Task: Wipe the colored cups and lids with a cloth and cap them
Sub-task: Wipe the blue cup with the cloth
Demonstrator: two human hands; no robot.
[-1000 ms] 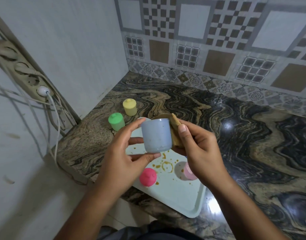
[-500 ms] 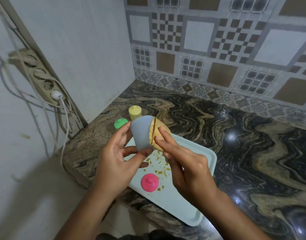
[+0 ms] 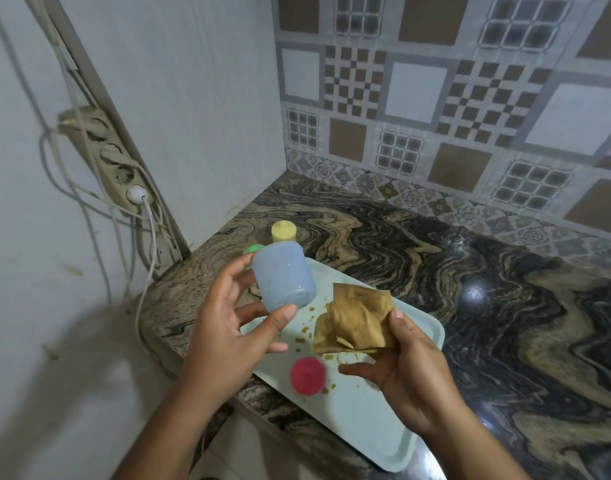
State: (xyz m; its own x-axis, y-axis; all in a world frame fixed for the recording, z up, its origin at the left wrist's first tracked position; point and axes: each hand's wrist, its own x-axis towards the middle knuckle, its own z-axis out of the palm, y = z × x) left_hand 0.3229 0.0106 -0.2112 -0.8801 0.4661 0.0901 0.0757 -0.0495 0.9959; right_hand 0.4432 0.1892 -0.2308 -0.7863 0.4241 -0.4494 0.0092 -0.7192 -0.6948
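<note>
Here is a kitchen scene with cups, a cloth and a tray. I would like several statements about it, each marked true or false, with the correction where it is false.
1. The left hand holds the blue cup. True.
2. The cloth is stuffed inside the blue cup. False: the right hand holds it, apart from the cup.
3. The pink lid lies on the tray. True.
4. The yellow cup stands on the tray. False: it stands on the countertop, beyond the tray.
5. The tray is spotless. False: brownish spots lie on it.
</note>
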